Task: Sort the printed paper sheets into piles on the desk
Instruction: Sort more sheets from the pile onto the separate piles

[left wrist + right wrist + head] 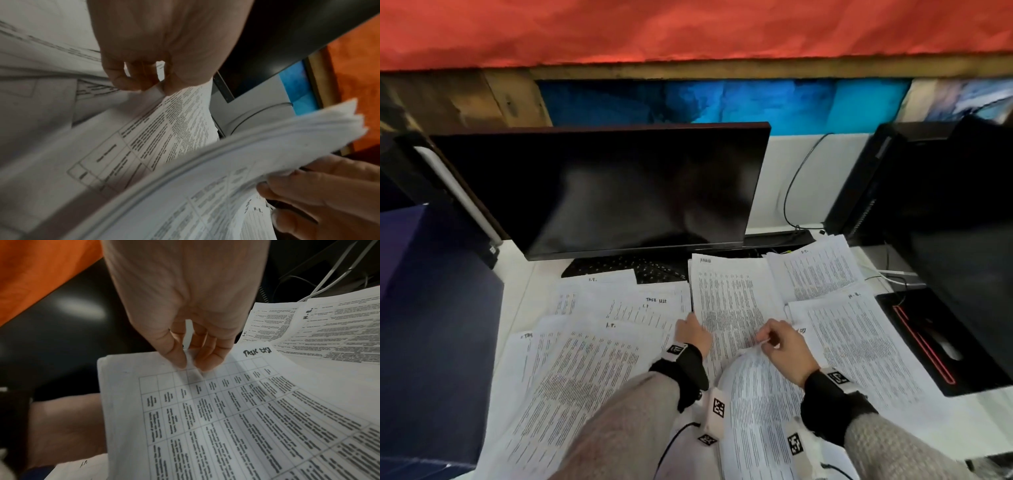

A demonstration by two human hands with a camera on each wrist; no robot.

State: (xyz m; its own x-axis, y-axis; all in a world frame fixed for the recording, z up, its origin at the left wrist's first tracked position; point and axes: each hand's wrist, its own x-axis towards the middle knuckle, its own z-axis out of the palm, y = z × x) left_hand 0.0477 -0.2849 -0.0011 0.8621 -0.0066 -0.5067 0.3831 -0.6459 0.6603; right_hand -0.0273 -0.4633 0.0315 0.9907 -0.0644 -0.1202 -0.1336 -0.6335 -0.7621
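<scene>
Curled sheet (760, 404), handwritten "TASK LIST" (656, 300), "I.T." (610, 325)

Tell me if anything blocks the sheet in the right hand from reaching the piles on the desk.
Nothing visible does. The right hand pinches the sheet by its top edge, lifted above the piles. The left hand grips a pile's edge to one side, clear of it.

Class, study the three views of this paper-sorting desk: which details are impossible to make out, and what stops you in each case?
- Printed text on the sheets: head view, too small to read.
- Keyboard: head view, partly covered by the monitor and papers.
- Left hand fingertips: left wrist view, blurred, partly behind the sheet edge it pinches.
- Lifted stack: left wrist view, motion-blurred; sheets uncountable.
- Right hand pinches a sheet corner; blurred there.
</scene>
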